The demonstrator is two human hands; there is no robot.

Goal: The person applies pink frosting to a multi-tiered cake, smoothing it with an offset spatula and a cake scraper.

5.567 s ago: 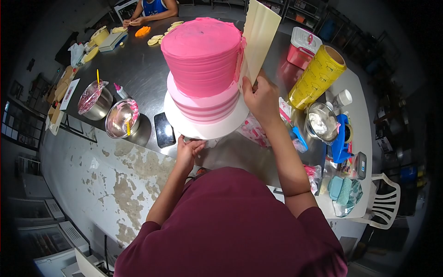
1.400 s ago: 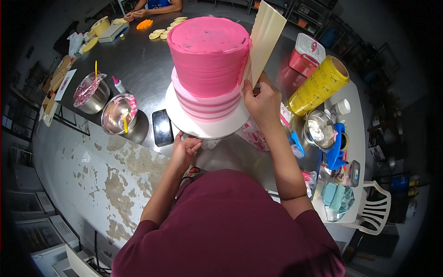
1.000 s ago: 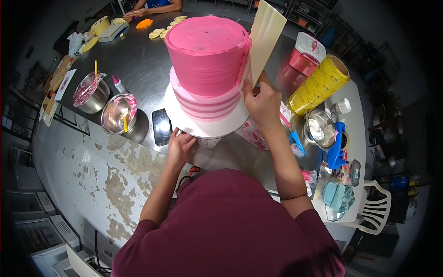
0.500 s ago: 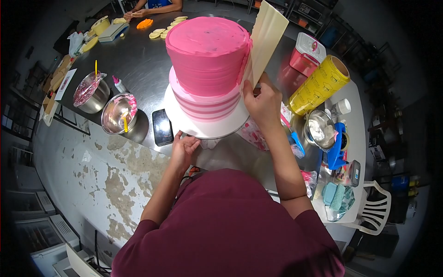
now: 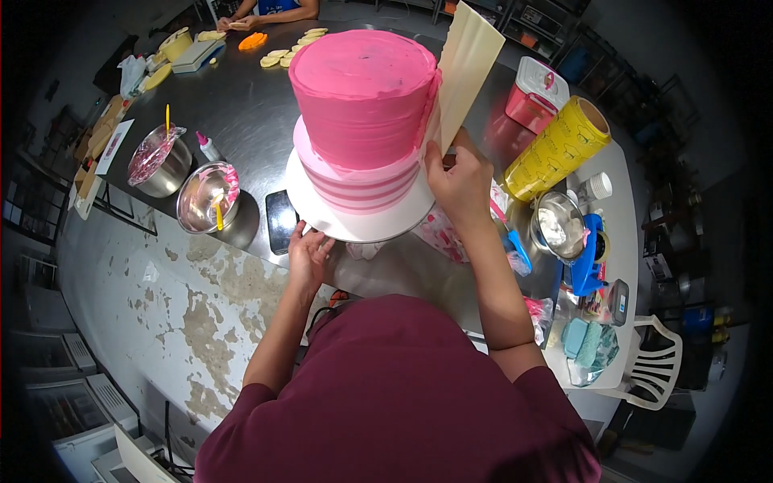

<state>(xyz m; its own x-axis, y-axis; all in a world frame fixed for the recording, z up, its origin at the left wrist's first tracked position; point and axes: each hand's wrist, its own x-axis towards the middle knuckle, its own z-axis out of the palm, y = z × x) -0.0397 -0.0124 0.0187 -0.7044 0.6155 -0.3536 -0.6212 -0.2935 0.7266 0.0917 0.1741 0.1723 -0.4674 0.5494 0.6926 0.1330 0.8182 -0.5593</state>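
Observation:
A tall two-tier pink cake, striped on its lower part, stands on a round white board. My right hand grips the lower part of a long cream-coloured scraper, whose edge lies along the right side of the cake, where pink cream has gathered. At the board's front left edge is my left hand, palm up with its fingers apart, the fingertips at the rim. A black phone lies just left of that hand.
Two metal bowls stand at the left. To the right are a yellow film roll, a lidded container, another bowl and a blue dispenser. A co-worker's hands are at the far side.
My left hand has moved slightly left along the board's edge, and its fingers have spread. The right hand and the scraper look nearly unchanged beside the cake.

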